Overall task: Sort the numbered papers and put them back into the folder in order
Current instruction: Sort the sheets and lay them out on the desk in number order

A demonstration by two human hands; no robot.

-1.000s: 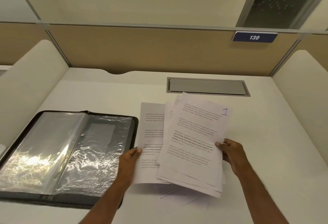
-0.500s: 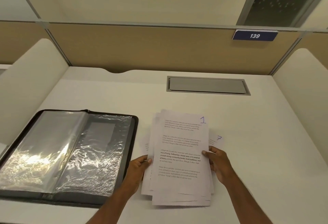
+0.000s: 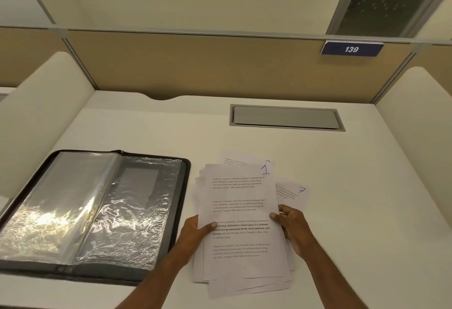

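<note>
I'm holding the stack of papers [image 3: 241, 230] with both hands near the front edge of the desk [image 3: 354, 186], a little right of centre. My left hand [image 3: 195, 234] is pinching the stack's left long edge, thumb on top of the printed text, fingers hidden underneath. My right hand [image 3: 292, 225] is gripping the right long edge the same way, thumb curled over the top sheet. Both hands are closed on the paper, neither free.

The stack's long axis is running front to back, top edge pointing away from me toward the rear partition [image 3: 195, 64]. The top sheet is showing a handwritten 1 at its far right corner. The edges aren't squared; lower sheets are fanning out at the near end and left side. A sheet marked 7 [image 3: 292, 192] is poking out to the right behind my right hand; I can't tell whether it's part of the gripped stack or lying loose on the desk.

The open folder [image 3: 97, 213] is lying flat at the desk's left front, its clear sleeves facing up, spine also running roughly front to back. It's just beside the stack, directly left of my left hand, so that hand is nearer. I'm judging the stack needs squaring, then shifting left into the sleeves with no rotation.
</note>
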